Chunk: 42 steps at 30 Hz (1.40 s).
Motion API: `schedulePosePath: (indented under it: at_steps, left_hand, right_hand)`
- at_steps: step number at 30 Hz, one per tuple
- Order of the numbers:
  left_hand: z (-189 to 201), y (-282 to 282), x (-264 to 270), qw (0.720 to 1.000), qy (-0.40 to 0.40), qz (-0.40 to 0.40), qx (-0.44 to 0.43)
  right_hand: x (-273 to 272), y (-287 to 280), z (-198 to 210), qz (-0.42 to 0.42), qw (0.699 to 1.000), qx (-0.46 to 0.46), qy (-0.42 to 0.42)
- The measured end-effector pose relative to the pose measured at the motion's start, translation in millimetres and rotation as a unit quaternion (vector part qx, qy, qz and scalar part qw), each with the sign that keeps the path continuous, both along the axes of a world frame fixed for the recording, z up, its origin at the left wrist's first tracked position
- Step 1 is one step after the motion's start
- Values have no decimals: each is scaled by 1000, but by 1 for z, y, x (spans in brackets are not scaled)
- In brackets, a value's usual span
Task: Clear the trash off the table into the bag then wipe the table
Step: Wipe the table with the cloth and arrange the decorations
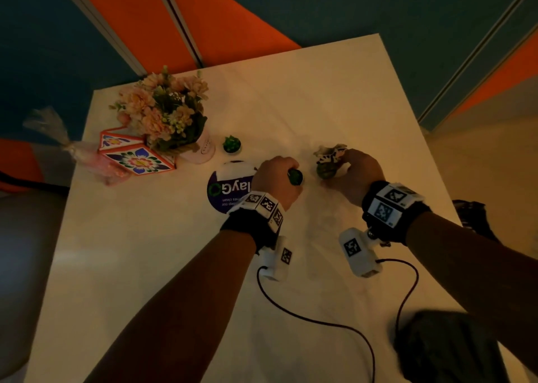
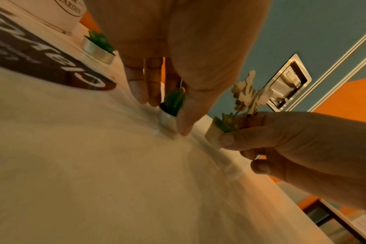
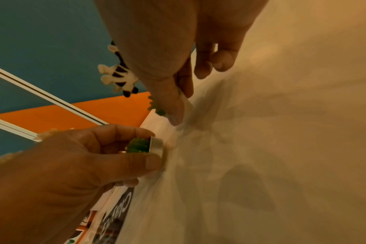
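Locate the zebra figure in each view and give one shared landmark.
Head: zebra figure right of centre, above the right hand.
Left wrist: centre right, above that hand's fingers.
Right wrist: upper left, beside the thumb.
Shared landmark: round purple sticker.

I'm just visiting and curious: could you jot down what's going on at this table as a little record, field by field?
Surface: table under a pale cloth
Left hand: pinches a small cactus candle in a metal cup, cup on the cloth
Right hand: holds a small green plant pot with a zebra figure above it
Other items: flower bouquet, patterned box, another succulent candle, round purple sticker
Bag: dark bag at the table's right edge
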<state>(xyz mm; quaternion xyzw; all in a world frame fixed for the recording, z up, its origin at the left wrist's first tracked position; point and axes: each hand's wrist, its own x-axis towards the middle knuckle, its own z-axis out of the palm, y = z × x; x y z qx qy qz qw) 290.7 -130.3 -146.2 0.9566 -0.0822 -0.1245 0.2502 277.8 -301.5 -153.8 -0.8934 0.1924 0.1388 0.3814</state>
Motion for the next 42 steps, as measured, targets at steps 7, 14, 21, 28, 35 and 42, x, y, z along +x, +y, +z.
schedulePosePath:
  at_steps: [7, 14, 21, 28, 35, 42]
  left_hand:
    - [-5, -14, -5, 1000, -3, -14, 4]
    - [-6, -18, -8, 1000, -6, 7, 24]
    - [-6, -20, -8, 999, -25, 8, 27]
    - [-6, -22, -7, 999, -30, 11, 26]
    - [-2, -21, -8, 1000, 12, 11, 3]
    - [26, 33, 15, 996, -25, 80, 5]
  right_hand:
    - [-11, -8, 0, -1, 1000, 20, 4]
    - [-12, -5, 6, 4, 999, 36, 26]
    - [-14, -10, 5, -6, 999, 50, 5]
    - [-15, -9, 5, -13, 997, 77, 2]
    - [-12, -10, 0, -13, 998, 59, 9]
    - [-28, -22, 6, 16, 999, 43, -20]
